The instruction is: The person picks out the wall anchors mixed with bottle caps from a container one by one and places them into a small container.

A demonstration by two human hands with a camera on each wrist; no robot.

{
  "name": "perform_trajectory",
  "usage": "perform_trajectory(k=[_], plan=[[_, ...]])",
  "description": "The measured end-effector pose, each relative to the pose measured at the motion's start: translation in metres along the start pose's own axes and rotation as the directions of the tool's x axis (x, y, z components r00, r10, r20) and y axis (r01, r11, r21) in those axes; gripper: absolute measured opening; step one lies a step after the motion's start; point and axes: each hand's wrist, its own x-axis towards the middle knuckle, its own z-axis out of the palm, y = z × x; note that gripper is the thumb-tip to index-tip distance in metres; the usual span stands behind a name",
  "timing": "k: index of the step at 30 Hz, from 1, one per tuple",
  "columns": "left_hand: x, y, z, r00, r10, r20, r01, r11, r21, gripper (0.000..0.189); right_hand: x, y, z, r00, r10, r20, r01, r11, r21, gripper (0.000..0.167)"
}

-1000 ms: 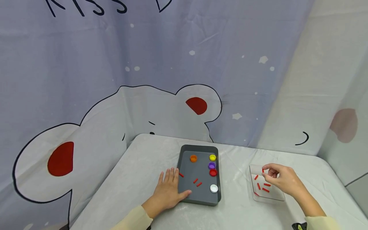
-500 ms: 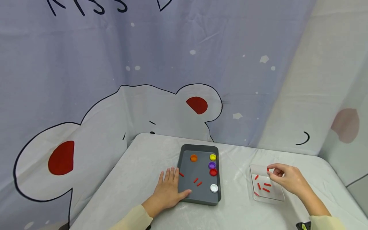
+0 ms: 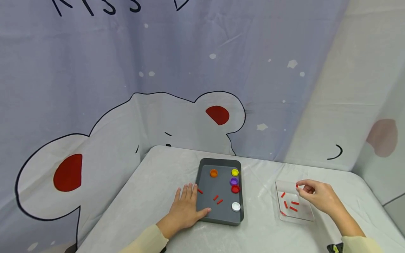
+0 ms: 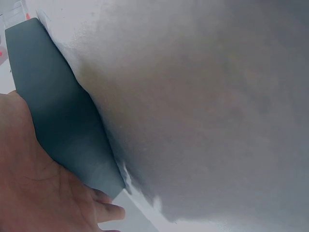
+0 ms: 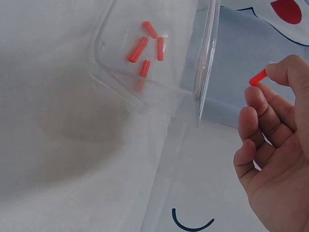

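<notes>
Between thumb and index finger, my right hand (image 3: pixel 321 196) pinches a short red stick (image 5: pixel 258 77), held above the far right part of a clear plastic box (image 3: pixel 303 215). Several more red sticks (image 5: pixel 138 50) lie scattered on the box's floor. My left hand (image 3: pixel 184 211) rests at the near left edge of a dark grey tray (image 3: pixel 218 220), its fingers straight and its thumb over the rim. Red sticks (image 3: pixel 216 197) lie loose in that tray, one of them near the left fingertips. In the left wrist view the tray's outer wall (image 4: pixel 58 87) runs along the palm.
Inside the tray stand small round cups: orange (image 3: pixel 213 173) at the far left, then yellow (image 3: pixel 235 172), purple (image 3: pixel 233 181), red (image 3: pixel 235 189) and white (image 3: pixel 236 206) down the right side. A white cloth (image 3: pixel 259 225) covers the table, and a printed curtain (image 3: pixel 190 52) hangs behind.
My right hand has shifted a little to the right over the clear box, still pinching the red stick. The left hand stays in place on the tray.
</notes>
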Motion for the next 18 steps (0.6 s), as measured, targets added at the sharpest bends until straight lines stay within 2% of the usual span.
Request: perform_trajectory(k=[10, 18], plan=[[0.0, 0.0, 0.0, 1.0, -0.004, -0.004, 0.004, 1.0, 0.009, 0.106, 0.003, -0.003, 0.001, 0.999, 0.02, 0.027, -0.021, 1.0, 0.007, 0.018], [0.0, 0.0, -0.001, 1.0, -0.001, -0.004, 0.001, 1.0, 0.013, 0.106, 0.007, -0.015, 0.008, 1.0, 0.012, 0.027, -0.013, 0.999, 0.036, 0.017]])
